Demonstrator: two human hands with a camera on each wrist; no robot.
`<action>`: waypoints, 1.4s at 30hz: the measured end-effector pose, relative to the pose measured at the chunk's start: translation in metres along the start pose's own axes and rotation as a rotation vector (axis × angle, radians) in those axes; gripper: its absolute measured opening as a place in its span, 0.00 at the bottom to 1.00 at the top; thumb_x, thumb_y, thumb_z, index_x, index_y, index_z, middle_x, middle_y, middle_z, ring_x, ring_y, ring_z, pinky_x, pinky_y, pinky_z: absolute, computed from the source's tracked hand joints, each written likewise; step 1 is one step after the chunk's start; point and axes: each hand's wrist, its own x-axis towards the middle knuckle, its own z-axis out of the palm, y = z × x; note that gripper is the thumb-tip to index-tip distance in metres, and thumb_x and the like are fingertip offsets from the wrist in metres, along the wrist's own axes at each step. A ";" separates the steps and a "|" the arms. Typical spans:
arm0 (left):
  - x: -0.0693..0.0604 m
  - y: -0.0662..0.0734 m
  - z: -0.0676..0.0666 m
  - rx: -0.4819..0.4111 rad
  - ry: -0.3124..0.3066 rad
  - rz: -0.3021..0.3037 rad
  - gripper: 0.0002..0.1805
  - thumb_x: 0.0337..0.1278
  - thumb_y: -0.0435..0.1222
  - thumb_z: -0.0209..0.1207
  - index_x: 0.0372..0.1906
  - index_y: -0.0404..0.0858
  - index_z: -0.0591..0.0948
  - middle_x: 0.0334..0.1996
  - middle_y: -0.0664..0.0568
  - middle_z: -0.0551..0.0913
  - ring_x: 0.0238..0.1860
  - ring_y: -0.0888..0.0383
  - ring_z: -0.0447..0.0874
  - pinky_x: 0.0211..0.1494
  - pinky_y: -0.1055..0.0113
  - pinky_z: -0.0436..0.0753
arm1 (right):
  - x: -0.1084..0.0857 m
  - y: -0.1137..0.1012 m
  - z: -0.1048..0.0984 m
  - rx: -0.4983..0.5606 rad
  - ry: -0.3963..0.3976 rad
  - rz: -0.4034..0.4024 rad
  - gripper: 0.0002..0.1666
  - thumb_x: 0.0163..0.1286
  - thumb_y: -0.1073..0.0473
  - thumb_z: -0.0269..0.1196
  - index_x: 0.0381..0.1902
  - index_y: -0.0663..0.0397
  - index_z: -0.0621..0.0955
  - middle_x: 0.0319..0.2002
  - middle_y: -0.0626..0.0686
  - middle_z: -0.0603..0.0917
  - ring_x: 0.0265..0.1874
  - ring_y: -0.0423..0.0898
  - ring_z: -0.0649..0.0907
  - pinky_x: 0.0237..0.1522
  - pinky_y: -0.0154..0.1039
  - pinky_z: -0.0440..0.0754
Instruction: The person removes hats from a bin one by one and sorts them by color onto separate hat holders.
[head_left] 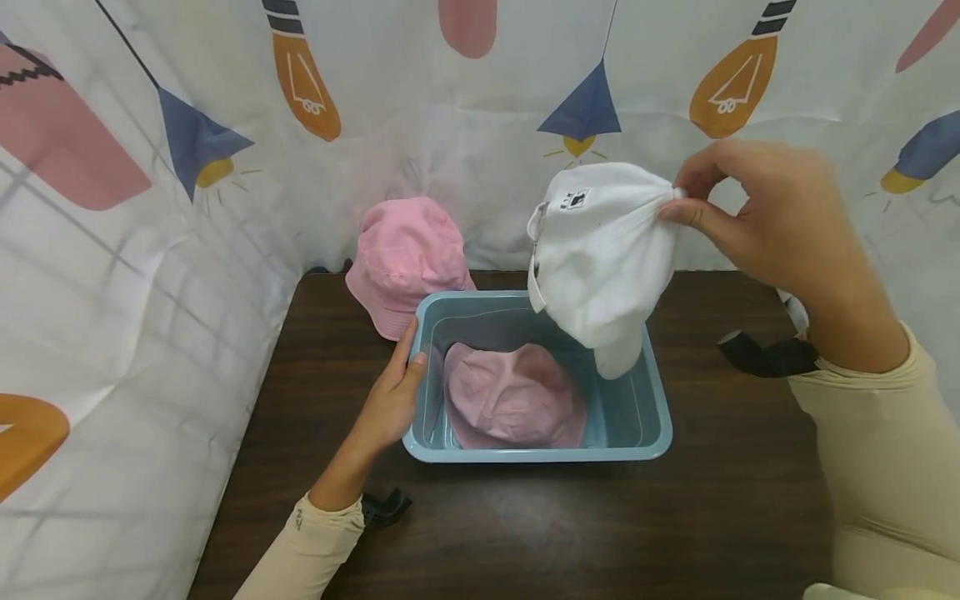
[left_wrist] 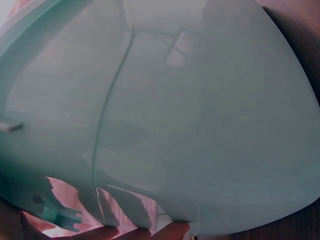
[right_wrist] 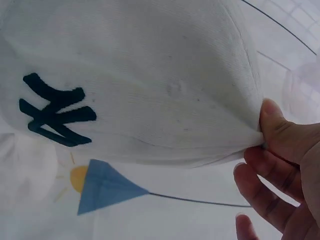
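Note:
My right hand (head_left: 780, 208) pinches the crown of a white baseball cap (head_left: 607, 250) between thumb and fingers. The cap hangs above the right part of a blue plastic basin (head_left: 615, 454), its brim pointing down. A dark embroidered logo marks the white cap (right_wrist: 150, 90) in the right wrist view. Inside the basin, toward the left, lies a dusty-pink cap (head_left: 517, 396). My left hand (head_left: 390, 396) holds the basin's left side, thumb at the rim; its fingertips (left_wrist: 172, 230) touch the outer wall in the left wrist view.
A brighter pink cap (head_left: 408, 258) sits on the dark wood table (head_left: 517, 533) behind the basin's left corner. White printed cloth (head_left: 390, 108) hangs along the back and left sides. Black straps circle both wrists.

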 end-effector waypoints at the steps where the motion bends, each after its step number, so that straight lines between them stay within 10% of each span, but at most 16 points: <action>1: 0.000 0.000 0.000 0.001 0.000 0.002 0.33 0.83 0.48 0.38 0.83 0.60 0.43 0.84 0.57 0.44 0.81 0.41 0.49 0.74 0.32 0.58 | 0.004 0.003 -0.002 -0.012 0.011 0.002 0.19 0.57 0.64 0.78 0.42 0.66 0.83 0.33 0.60 0.87 0.30 0.46 0.78 0.34 0.29 0.66; 12: 0.001 -0.003 -0.001 -0.001 0.006 0.003 0.32 0.84 0.48 0.38 0.83 0.60 0.43 0.84 0.55 0.45 0.81 0.41 0.50 0.76 0.35 0.58 | 0.040 0.041 -0.002 -0.080 -0.035 0.007 0.15 0.60 0.62 0.76 0.40 0.65 0.84 0.34 0.62 0.87 0.33 0.48 0.79 0.38 0.26 0.59; 24: 0.003 -0.001 -0.002 -0.010 0.019 0.011 0.32 0.84 0.47 0.38 0.84 0.58 0.44 0.84 0.55 0.45 0.81 0.43 0.50 0.77 0.36 0.57 | 0.068 0.080 0.047 -0.127 -0.201 0.015 0.14 0.66 0.59 0.72 0.46 0.59 0.86 0.42 0.64 0.89 0.42 0.62 0.84 0.48 0.56 0.74; 42: 0.001 -0.004 -0.002 -0.026 0.009 0.024 0.32 0.84 0.46 0.38 0.84 0.58 0.44 0.84 0.56 0.45 0.81 0.43 0.50 0.76 0.35 0.58 | 0.048 0.079 0.116 -0.106 -0.309 0.001 0.12 0.68 0.56 0.70 0.47 0.52 0.84 0.41 0.58 0.89 0.42 0.59 0.83 0.55 0.63 0.71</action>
